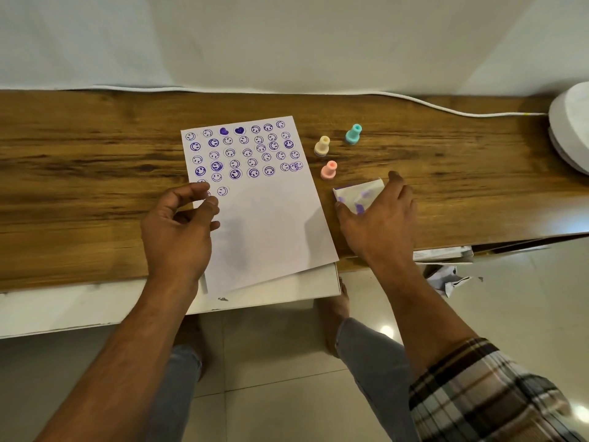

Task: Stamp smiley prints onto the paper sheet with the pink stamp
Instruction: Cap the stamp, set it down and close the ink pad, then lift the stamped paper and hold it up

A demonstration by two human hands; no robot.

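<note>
A white paper sheet (271,218) lies on the wooden table, its upper half covered with several rows of purple smiley prints and two hearts. The pink stamp (329,170) stands upright just right of the sheet, untouched. My left hand (178,228) hovers over the sheet's left edge, fingers loosely curled and empty. My right hand (379,218) rests on a folded white tissue (357,194) stained with purple ink, thumb and fingers around it, a little below and right of the pink stamp.
A yellow stamp (322,146) and a teal stamp (353,134) stand upright behind the pink one. A white cable (446,110) runs along the table's back edge to a white object (570,129) at far right. The sheet overhangs the table's front edge.
</note>
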